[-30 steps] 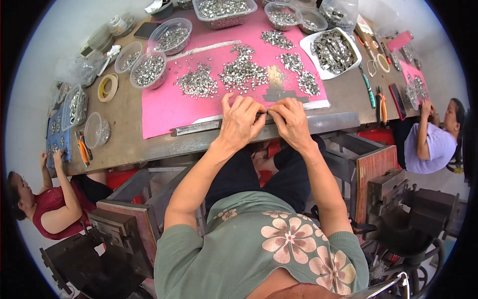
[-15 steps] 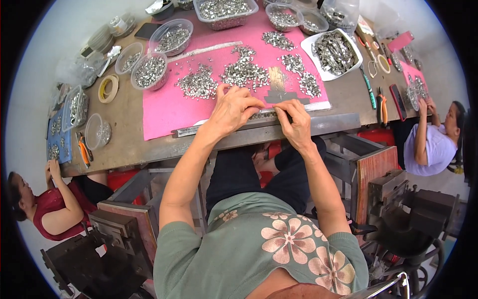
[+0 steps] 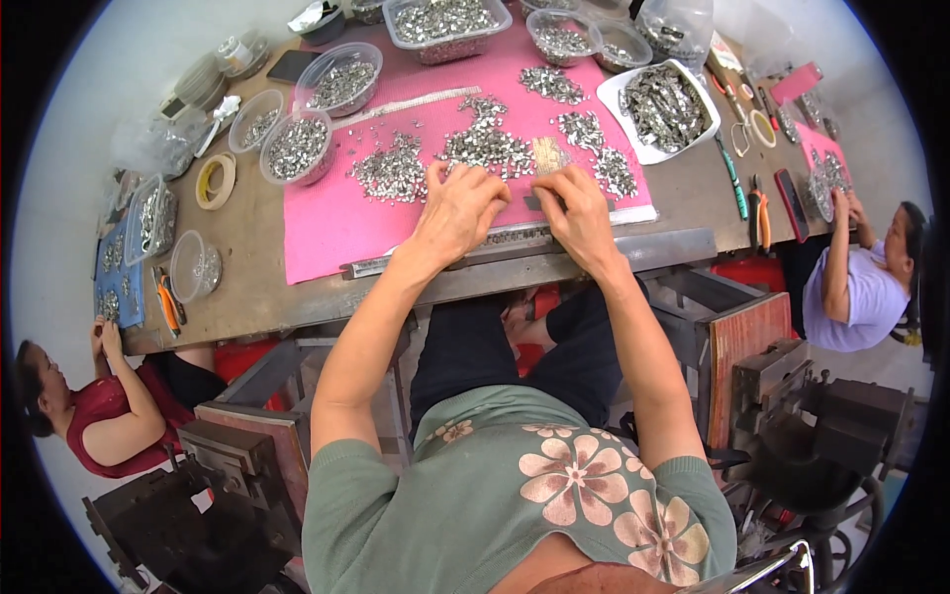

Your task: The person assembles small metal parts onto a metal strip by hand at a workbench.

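Observation:
A narrow metal rail [image 3: 371, 266] lies along the near edge of the pink mat [image 3: 322, 233], with a row of small metal pieces [image 3: 507, 241] set in its middle part. Just beyond it, my left hand [image 3: 457, 210] is closed, fingers bent and thumb close to the index finger, at the near side of a loose heap of silvery metal pieces [image 3: 490, 148]. My right hand [image 3: 582, 220] is closed in a pinch over a grey patch beside a brass-coloured plate [image 3: 547, 153]. Whatever either hand holds is too small or hidden to make out.
Clear tubs [image 3: 297, 147] of metal pieces stand at the left and back. A white tray [image 3: 609, 91] of larger pieces is at right, near orange-handled pliers [image 3: 759, 213]. A tape roll [image 3: 216, 180] lies at left. Co-workers [image 3: 129, 396] sit at both sides.
Both hands have lifted off the rail and moved slightly away from me, the right one also a little left. The row of pieces in the rail is now more exposed.

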A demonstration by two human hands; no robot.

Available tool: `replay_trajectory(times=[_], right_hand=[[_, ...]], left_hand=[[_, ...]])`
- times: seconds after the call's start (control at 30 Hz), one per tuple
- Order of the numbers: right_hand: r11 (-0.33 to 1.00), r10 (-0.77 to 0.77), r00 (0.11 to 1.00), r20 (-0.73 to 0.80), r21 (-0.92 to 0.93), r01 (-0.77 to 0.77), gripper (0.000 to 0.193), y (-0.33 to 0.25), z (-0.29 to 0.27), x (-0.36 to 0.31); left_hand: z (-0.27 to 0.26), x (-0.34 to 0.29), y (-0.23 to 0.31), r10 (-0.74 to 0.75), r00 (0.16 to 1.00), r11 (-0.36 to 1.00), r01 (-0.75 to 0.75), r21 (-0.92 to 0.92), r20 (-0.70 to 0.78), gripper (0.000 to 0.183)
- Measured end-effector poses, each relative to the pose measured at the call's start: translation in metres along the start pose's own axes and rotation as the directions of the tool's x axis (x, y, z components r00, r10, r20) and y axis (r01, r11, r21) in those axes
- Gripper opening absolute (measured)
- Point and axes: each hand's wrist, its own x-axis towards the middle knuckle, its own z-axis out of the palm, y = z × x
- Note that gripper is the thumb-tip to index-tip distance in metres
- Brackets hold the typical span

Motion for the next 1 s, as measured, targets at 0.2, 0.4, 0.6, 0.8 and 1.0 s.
replay_trajectory(times=[0.2, 0.4, 0.6, 0.8, 1.0], right_hand=[[0.978, 0.007, 0.995, 0.098, -0.209, 0.014, 0.012, 0.009, 0.022, 0.022], [0.992, 0.011, 0.996, 0.09, -0.127, 0.0, 0.012, 0.006, 0.022, 0.022], [0.982, -0.009, 0.988, 0.156, -0.186, 0.038, 0.01, 0.011, 0.022, 0.024], [0.989, -0.012, 0.995, 0.104, -0.147, 0.027, 0.009, 0.012, 0.025, 0.024], [0.98, 0.022, 0.979, 0.2, -0.197, 0.018, 0.007, 0.006, 0.014, 0.028]], left_hand=[[-0.016, -0.008, 0.01, -0.114, 0.987, 0.993, 0.113, -0.017, -0.11, 0.009], [-0.016, -0.039, 0.033, -0.177, 0.979, 0.98, 0.166, -0.113, -0.099, 0.013], [0.003, -0.042, 0.037, -0.134, 0.961, 0.991, 0.129, -0.039, -0.24, 0.019], [0.005, -0.044, 0.041, -0.105, 0.951, 0.994, 0.112, 0.006, -0.29, 0.019], [0.001, -0.044, 0.039, -0.106, 0.959, 0.994, 0.097, -0.047, -0.262, 0.018]])
